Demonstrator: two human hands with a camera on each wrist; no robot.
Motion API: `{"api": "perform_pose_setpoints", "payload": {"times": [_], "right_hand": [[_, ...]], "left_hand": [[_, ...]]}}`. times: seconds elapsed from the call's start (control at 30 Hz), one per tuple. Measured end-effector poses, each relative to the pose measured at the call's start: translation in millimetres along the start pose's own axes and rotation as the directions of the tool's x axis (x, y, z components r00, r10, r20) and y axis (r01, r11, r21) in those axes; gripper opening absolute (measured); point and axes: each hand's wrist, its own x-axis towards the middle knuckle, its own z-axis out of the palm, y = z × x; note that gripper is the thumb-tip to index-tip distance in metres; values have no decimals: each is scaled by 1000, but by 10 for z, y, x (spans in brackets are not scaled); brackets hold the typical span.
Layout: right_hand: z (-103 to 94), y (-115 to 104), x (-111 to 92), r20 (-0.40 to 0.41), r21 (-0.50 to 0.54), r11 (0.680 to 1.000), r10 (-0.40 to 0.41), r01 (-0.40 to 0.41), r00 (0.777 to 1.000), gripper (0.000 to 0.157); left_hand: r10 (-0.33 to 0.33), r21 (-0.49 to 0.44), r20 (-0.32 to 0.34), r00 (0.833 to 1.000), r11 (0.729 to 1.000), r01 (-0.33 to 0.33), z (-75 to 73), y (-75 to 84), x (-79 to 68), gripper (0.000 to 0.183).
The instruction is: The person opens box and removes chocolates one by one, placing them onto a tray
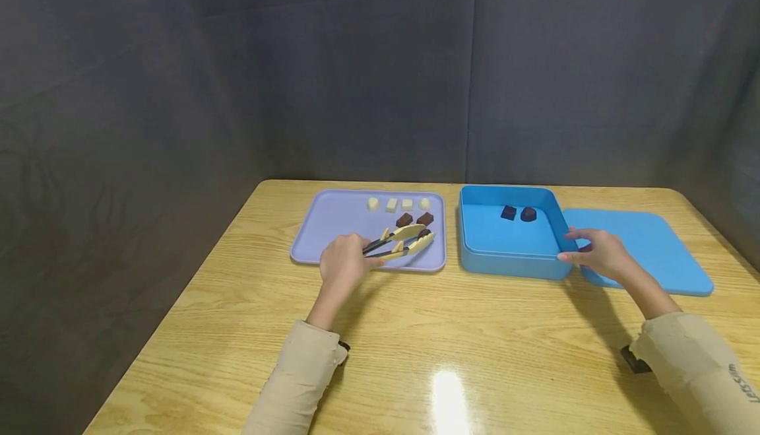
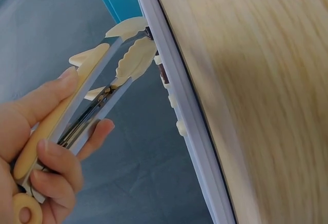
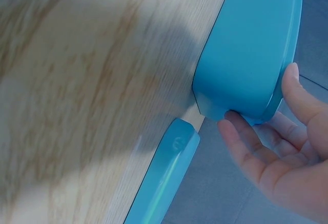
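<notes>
My left hand (image 1: 346,262) grips a pair of tongs (image 1: 408,232) with cream scalloped heads. Those heads straddle a dark chocolate (image 1: 424,232) near the right front of the lilac tray (image 1: 311,234); whether they touch it, I cannot tell. Behind it on the tray lie two brown chocolates (image 1: 404,220) and a row of several white chocolates (image 1: 391,205). With thumb and fingers, my right hand (image 1: 602,253) holds the right front corner of a blue box (image 1: 513,265). Inside the box sit a square dark chocolate (image 1: 508,212) and a rounded one (image 1: 528,214).
A flat blue lid (image 1: 647,247) lies on the wooden table (image 1: 451,329) to the right of the box, partly behind my right hand. Grey curtains (image 1: 368,78) hang behind the table and at its sides.
</notes>
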Motion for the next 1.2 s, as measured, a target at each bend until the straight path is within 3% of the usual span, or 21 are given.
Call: {"api": "perform_pose_setpoints", "payload": {"times": [0.33, 0.67, 1.2], "right_hand": [[1, -10, -2, -1, 4, 1000, 1, -1, 1000, 65], [9, 4, 8, -7, 7, 1000, 1, 0, 1000, 63], [6, 9, 5, -14, -1, 1000, -2, 2, 1000, 66]], "left_hand": [[-8, -21, 16, 1000, 1000, 9, 7, -25, -9, 41], [0, -47, -9, 1000, 999, -1, 25, -56, 2, 38], [-12, -164, -62, 998, 987, 1, -110, -81, 12, 41]]}}
